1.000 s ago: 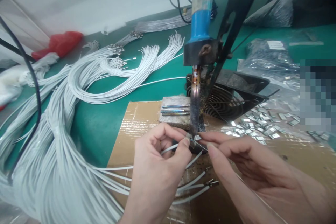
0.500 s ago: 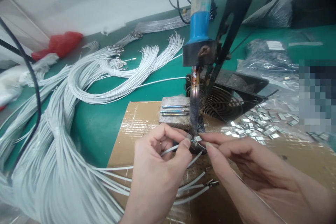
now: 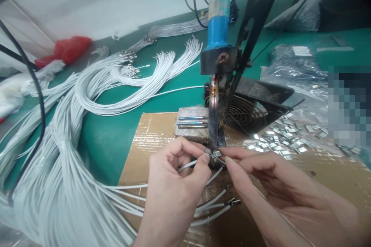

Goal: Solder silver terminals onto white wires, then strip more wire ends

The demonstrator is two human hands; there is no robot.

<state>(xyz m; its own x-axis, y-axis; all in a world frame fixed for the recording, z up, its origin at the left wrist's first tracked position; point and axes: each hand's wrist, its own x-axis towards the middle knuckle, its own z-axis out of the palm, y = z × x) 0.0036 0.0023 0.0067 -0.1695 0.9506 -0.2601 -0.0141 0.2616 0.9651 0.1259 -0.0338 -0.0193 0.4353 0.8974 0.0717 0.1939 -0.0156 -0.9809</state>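
Note:
My left hand [image 3: 175, 183] pinches a white wire [image 3: 187, 166] near its end, thumb against forefinger. The wire's end meets a small metal terminal [image 3: 216, 154] right under the tip of an upright soldering iron [image 3: 219, 21] with a blue handle. In my right hand [image 3: 275, 181], a thin solder wire [image 3: 286, 220] runs across the palm and out between thumb and forefinger toward the iron's tip. Whether the right forefinger touches the terminal I cannot tell. Fingertips partly hide the joint. Several more white wire ends [image 3: 214, 198] lie beneath my left hand on the cardboard [image 3: 136, 154].
A big bundle of white wires [image 3: 62, 162] covers the left side. Behind the iron stand its black bracket [image 3: 257, 15] and a dark fan [image 3: 246, 112]. Loose metal terminals [image 3: 281, 139] lie scattered at right, near plastic bags [image 3: 292, 61]. A grey block [image 3: 191, 133] sits beside the iron.
The view has shifted very slightly. My right fingertips sit a touch farther left, and the solder wire with them; both grips look the same.

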